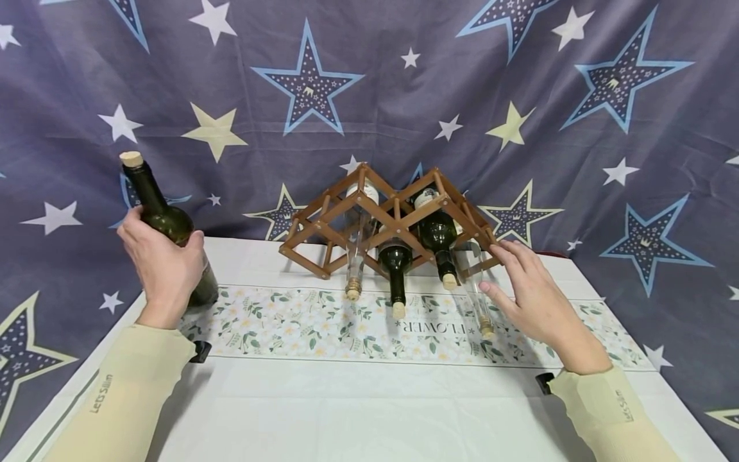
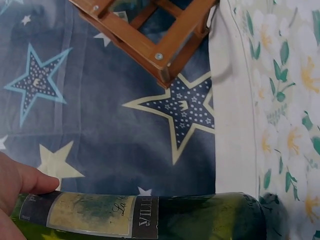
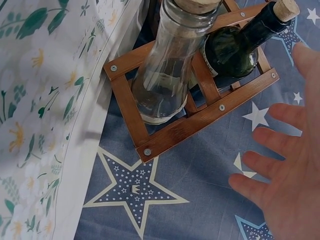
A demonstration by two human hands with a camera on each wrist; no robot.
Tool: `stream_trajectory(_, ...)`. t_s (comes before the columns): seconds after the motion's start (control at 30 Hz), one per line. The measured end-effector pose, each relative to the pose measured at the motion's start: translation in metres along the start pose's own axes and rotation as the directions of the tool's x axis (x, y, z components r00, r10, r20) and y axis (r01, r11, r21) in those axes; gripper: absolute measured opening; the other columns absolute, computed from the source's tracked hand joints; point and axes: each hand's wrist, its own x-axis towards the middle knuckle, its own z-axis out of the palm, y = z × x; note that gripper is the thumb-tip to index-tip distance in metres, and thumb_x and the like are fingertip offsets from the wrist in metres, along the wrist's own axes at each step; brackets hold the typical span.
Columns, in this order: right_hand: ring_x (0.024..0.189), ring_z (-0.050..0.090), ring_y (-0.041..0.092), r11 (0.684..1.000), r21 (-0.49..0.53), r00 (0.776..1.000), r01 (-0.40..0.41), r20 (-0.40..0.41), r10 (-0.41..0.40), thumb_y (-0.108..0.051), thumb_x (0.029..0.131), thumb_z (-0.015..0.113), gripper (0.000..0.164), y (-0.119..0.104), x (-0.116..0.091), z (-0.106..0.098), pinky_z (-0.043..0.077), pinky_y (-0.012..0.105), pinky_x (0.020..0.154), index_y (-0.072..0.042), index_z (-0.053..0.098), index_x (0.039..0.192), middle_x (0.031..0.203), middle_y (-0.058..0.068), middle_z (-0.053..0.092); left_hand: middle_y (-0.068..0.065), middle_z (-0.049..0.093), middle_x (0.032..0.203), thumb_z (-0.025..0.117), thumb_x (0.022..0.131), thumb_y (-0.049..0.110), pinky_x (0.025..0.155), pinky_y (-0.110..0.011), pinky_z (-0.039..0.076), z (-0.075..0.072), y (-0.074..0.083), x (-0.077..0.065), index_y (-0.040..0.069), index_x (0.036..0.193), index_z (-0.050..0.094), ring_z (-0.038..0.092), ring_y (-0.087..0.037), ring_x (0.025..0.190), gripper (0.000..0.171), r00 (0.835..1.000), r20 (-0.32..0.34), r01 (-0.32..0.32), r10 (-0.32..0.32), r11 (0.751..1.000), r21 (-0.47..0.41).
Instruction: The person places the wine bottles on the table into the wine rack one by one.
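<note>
My left hand (image 1: 164,269) grips a corked dark green wine bottle (image 1: 172,221) around its upper body, at the table's left side. The bottle is nearly upright with a slight tilt; its yellowish label shows in the left wrist view, where its base lies over the table edge. A brown wooden wine rack (image 1: 398,226) holds corked bottles, necks toward me: a clear bottle (image 1: 360,240) at left, a green bottle (image 1: 396,258) low in the middle, another green bottle (image 1: 437,231) higher up, and a clear bottle (image 1: 475,276) at right. Beside the rack's right end, my right hand (image 1: 534,295) holds nothing, fingers extended.
A white table (image 1: 358,410) carries a floral runner (image 1: 323,321) printed with FLOWER. Behind the rack hangs a dark star-patterned cloth (image 1: 398,115). Several bottle necks project forward from the rack over the runner.
</note>
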Motion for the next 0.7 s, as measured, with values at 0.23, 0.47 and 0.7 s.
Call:
stream_trajectory(0.23,0.145,0.025,0.033,1.0,-0.001,0.999,0.028,-0.018,-0.028,-0.043,0.098,0.06,0.069,-0.001,0.001,0.0,0.026,0.053,0.113,-0.008,0.038,0.154,0.157,0.013,0.031,-0.013,0.032,0.145,0.071,0.083,0.032,0.113,-0.029,0.022,-0.005,0.014,-0.003,0.01,0.151,0.025,0.032,-0.024,0.135,0.085,1.0,-0.012,-0.028,0.028,0.999,-0.043)
stream_trajectory(0.47,0.145,0.024,0.033,0.999,-0.003,0.999,0.04,-0.03,-0.04,-0.042,0.098,0.061,0.07,-0.001,0.002,0.001,0.025,0.052,0.114,-0.008,0.038,0.154,0.156,0.013,0.031,-0.012,0.033,0.145,0.072,0.082,0.027,0.11,-0.025,0.025,-0.008,0.031,-0.009,0.011,0.15,0.026,0.037,-0.021,0.132,0.084,0.998,-0.023,-0.057,0.054,0.992,-0.11)
stream_trajectory(0.7,0.145,0.025,0.033,0.999,0.004,0.999,0.041,-0.03,-0.041,-0.042,0.098,0.061,0.069,-0.002,0.003,0.001,0.024,0.052,0.114,-0.007,0.038,0.153,0.156,0.015,0.032,-0.006,0.031,0.147,0.072,0.083,0.031,0.107,-0.031,0.031,-0.011,0.047,-0.018,0.015,0.151,0.025,0.042,-0.024,0.128,0.084,0.999,-0.001,-0.038,0.038,0.987,-0.155)
